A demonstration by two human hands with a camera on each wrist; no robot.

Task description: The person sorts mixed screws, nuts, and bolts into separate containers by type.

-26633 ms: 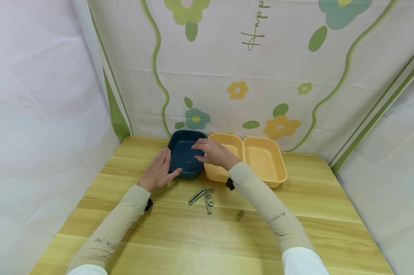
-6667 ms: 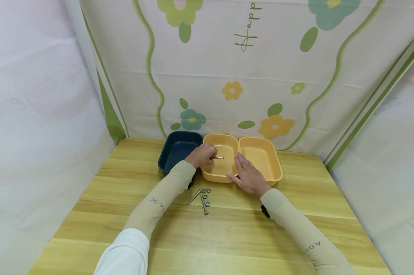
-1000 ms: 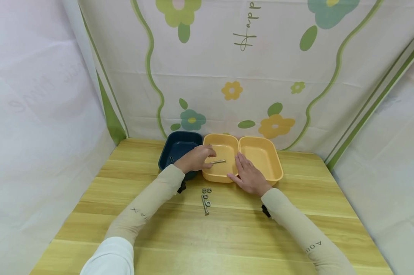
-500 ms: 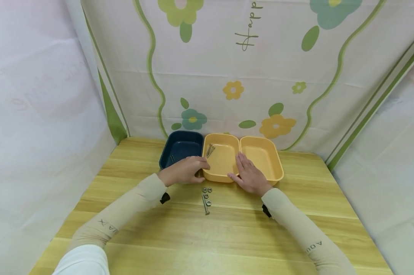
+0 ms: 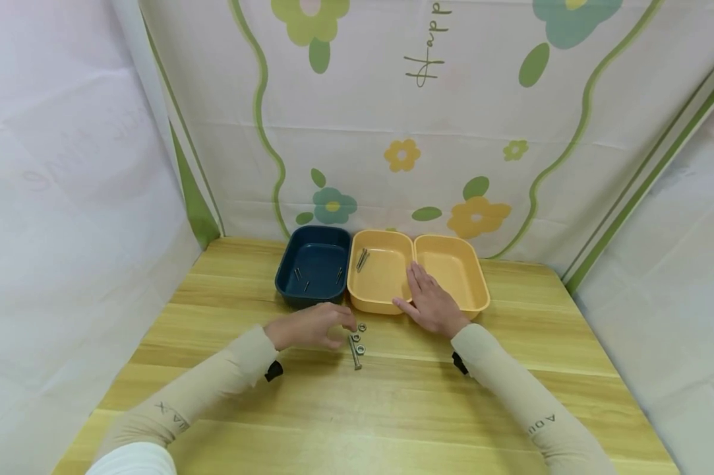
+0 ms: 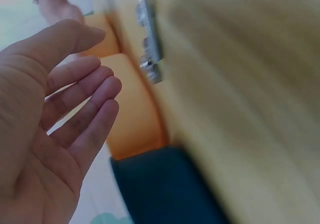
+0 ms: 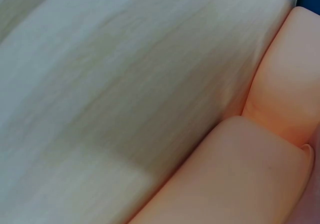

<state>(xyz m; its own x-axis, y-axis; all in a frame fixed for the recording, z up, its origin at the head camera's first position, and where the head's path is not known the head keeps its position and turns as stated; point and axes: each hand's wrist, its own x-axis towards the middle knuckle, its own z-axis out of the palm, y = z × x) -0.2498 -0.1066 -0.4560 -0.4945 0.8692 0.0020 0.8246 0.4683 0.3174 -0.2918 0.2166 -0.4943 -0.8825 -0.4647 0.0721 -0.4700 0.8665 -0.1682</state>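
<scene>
My left hand (image 5: 315,326) hovers over the table in front of the blue bin, fingers loosely bent and holding nothing, as the left wrist view (image 6: 65,94) also shows. Its fingertips are beside a bolt (image 5: 355,356) and several hex nuts (image 5: 360,349); they partly cover one nut. My right hand (image 5: 430,303) rests with extended fingers on the adjoining rims of the middle yellow bin (image 5: 380,307) and the right yellow bin (image 5: 481,290). Two bolts (image 5: 362,259) lie in the middle bin. Several small screws (image 5: 339,274) lie in the blue bin (image 5: 309,300).
The three bins stand side by side along the back of the wooden table (image 5: 345,422), close to a flower-printed cloth (image 5: 345,99). White cloth (image 5: 84,231) also hangs at the left side. The right wrist view shows mostly tabletop and yellow bin walls (image 7: 240,169).
Within the last second my left hand let go of a bolt in the middle bin and came back towards the nuts. Earlier, another bolt also left the table. My right hand stayed put.
</scene>
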